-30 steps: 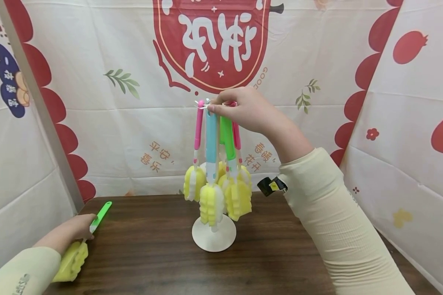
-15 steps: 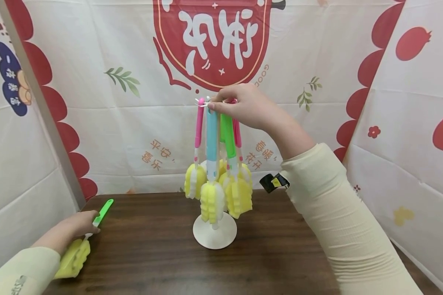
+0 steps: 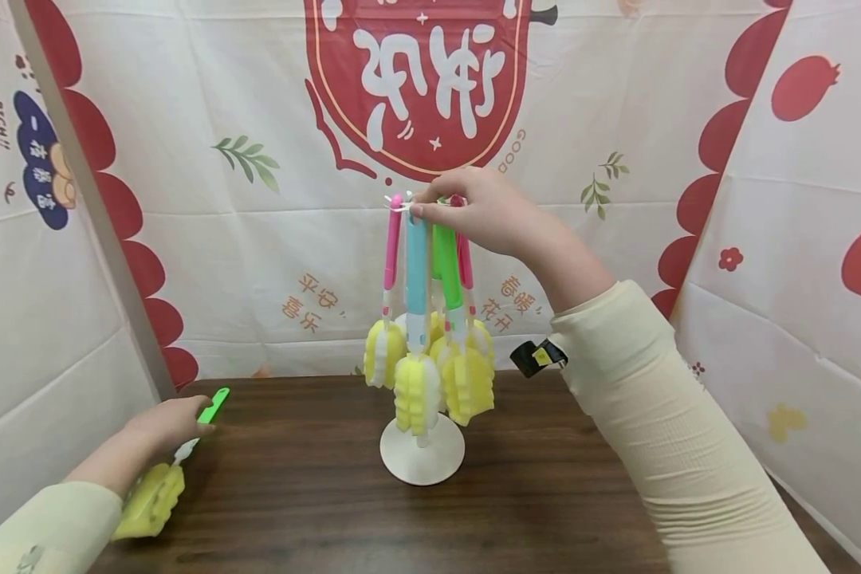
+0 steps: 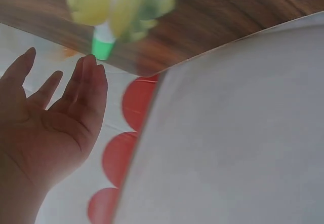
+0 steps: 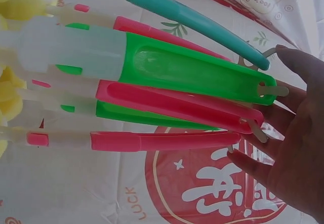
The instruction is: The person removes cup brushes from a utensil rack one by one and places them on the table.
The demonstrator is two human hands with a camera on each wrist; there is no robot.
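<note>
Green-handled sponge brush [image 3: 175,462] lies on the wooden table [image 3: 316,510], well to the left of the white stand [image 3: 422,458] (its yellow sponge head nearest the person). The left hand [image 3: 165,422] rests over its handle with fingers straight and relaxed, gripping nothing. The right hand [image 3: 484,211] is at the stand's top, fingertips at the hooks where the hanging brushes [image 3: 430,319] dangle; whether it pinches anything, I cannot tell.

Five sponge brushes are hanging by their handle tips just under the right hand's [image 3: 484,211] grip, yellow heads down: blue brush [image 3: 416,271] nearest, green brush [image 3: 447,271] beside it. A loose green-handled brush [image 3: 159,474] is lying beneath the left hand [image 3: 165,418].
</note>
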